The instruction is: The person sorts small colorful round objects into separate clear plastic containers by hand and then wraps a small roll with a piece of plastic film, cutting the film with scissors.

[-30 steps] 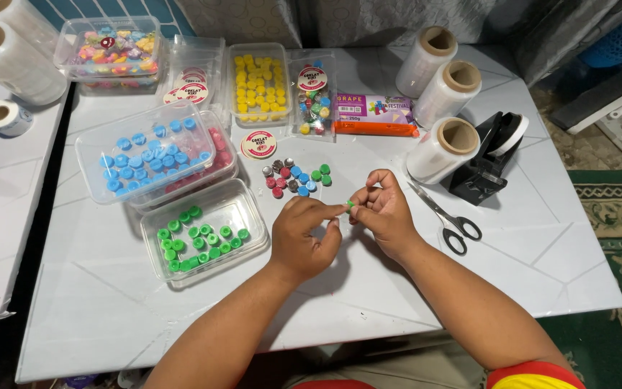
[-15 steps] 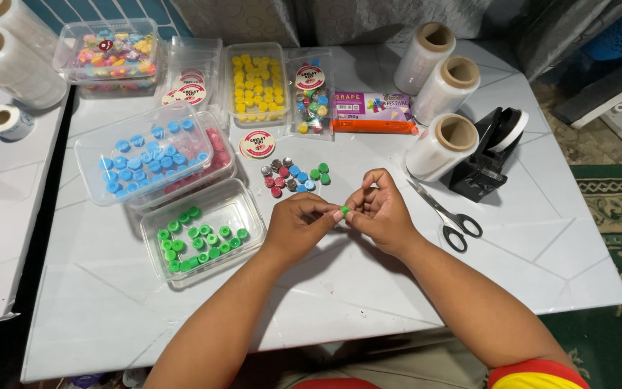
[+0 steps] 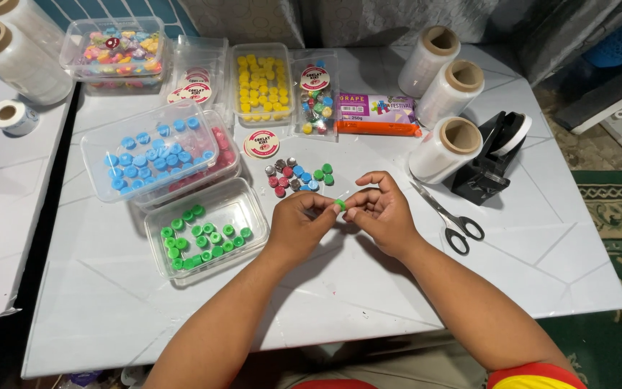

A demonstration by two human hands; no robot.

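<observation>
Your left hand [image 3: 298, 220] and right hand [image 3: 381, 213] meet fingertip to fingertip, both pinched shut on one small green round piece [image 3: 340, 205] held between them above the white table [image 3: 368, 288]. That piece sits dead centre, equally near either hand, too small to show a long axis. Left of it lies the clear tub of green pieces [image 3: 206, 234], nearer your left hand. Just beyond it, the loose pile of mixed-colour pieces [image 3: 298, 177] lies on the table.
</observation>
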